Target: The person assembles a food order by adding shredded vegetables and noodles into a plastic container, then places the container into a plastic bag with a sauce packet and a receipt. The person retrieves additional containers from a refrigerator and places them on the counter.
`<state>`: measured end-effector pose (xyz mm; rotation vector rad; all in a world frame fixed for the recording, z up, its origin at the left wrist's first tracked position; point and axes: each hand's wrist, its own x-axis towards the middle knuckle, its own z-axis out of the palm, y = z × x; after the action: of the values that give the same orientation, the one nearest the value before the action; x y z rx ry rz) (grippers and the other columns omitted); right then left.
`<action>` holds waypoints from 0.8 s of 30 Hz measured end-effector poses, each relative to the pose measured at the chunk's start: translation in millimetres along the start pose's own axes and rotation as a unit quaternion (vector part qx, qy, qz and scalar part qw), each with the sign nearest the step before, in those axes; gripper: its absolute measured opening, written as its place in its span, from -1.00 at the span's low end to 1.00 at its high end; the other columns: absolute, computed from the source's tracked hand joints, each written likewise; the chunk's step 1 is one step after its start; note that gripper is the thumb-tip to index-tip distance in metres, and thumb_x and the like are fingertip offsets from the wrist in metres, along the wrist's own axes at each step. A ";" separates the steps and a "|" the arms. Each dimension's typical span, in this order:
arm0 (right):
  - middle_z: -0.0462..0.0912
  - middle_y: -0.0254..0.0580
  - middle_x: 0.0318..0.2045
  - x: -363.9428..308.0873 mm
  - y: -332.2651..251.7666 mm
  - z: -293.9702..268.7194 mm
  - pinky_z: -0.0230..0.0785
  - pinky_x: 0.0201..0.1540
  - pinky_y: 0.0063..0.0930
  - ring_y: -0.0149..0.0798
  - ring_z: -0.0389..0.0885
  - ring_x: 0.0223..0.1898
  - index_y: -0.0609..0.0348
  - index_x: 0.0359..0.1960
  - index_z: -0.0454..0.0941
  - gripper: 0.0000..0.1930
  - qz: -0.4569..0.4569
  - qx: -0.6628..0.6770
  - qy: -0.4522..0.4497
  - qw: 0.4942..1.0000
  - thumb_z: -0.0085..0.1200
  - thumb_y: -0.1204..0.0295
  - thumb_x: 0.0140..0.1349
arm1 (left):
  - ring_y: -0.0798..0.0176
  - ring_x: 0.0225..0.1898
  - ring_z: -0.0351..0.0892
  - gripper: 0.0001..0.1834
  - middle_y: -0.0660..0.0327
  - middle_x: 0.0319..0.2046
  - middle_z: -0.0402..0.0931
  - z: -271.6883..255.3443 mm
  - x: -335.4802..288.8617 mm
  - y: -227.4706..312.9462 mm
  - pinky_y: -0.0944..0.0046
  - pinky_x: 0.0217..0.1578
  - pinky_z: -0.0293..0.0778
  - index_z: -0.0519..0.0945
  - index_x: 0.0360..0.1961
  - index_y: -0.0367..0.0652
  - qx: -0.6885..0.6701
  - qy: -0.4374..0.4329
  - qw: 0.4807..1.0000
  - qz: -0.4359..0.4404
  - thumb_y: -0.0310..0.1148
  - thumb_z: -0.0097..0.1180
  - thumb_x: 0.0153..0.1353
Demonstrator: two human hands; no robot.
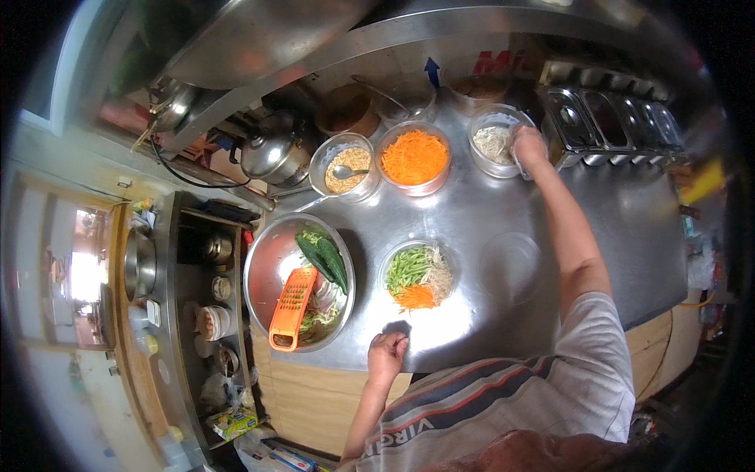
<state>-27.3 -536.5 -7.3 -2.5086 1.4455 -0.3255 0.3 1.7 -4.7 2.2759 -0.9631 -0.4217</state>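
Note:
My right hand (528, 147) reaches to the back and is closed at the right rim of a clear tub (477, 158) of pale, thin shreds; its fingertips are partly hidden. Beside that tub, another holds shredded carrot (414, 157). Close to the table's front edge, my left hand (386, 353) is curled shut, with nothing visible in it. Just beyond it stands a clear bowl (383, 283) with green shreds, carrot shreds and pale shreds in separate portions. On the left, a steel basin (253, 250) contains an orange grater (292, 307), cucumbers (323, 260) and green shreds.
A tub of chopped nuts or grains (336, 184) has a spoon (344, 171) in it. Behind are a lidded steel pot (275, 149) and more bowls. Steel containers (572, 118) line the back right. A faint clear disc or ring (510, 267) shows on the steel table.

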 end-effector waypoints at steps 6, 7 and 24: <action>0.62 -0.01 -0.35 -17.9 -9.5 -23.5 0.41 -0.19 -0.35 -0.06 0.60 -0.29 0.21 -0.32 0.59 -0.70 0.034 0.199 0.098 0.974 0.11 0.24 0.03 | -0.03 -0.44 0.46 -0.89 0.07 -0.52 0.51 -8.0 11.4 12.6 0.11 -0.33 0.39 0.55 -0.45 -0.18 0.004 -0.012 1.000 0.009 -0.40 0.18 -0.02; 0.63 -0.06 -0.38 -18.0 -5.3 -21.0 0.41 -0.22 -0.40 -0.14 0.59 -0.33 0.22 -0.34 0.59 -0.72 0.026 0.271 0.102 0.957 0.13 0.27 0.01 | -0.03 -0.44 0.46 -0.89 0.07 -0.52 0.51 -9.0 13.7 12.8 0.11 -0.33 0.39 0.55 -0.45 -0.19 0.003 -0.008 1.000 0.016 -0.40 0.18 -0.02; 0.54 -0.12 -0.36 -232.0 -101.7 -3.1 0.35 -0.17 -0.39 -0.10 0.50 -0.29 0.08 -0.19 0.52 -0.74 -0.315 0.141 -0.215 0.914 -0.03 0.52 0.04 | 0.00 -0.41 0.48 -0.86 0.09 -0.51 0.54 -12.6 6.5 7.4 0.14 -0.28 0.39 0.56 -0.46 -0.22 -0.011 0.014 0.999 0.031 -0.39 0.21 -0.04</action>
<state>-58.6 -285.7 8.5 -2.5123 0.3742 -0.0601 7.2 -1.7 9.3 2.2191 -1.0071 -0.3703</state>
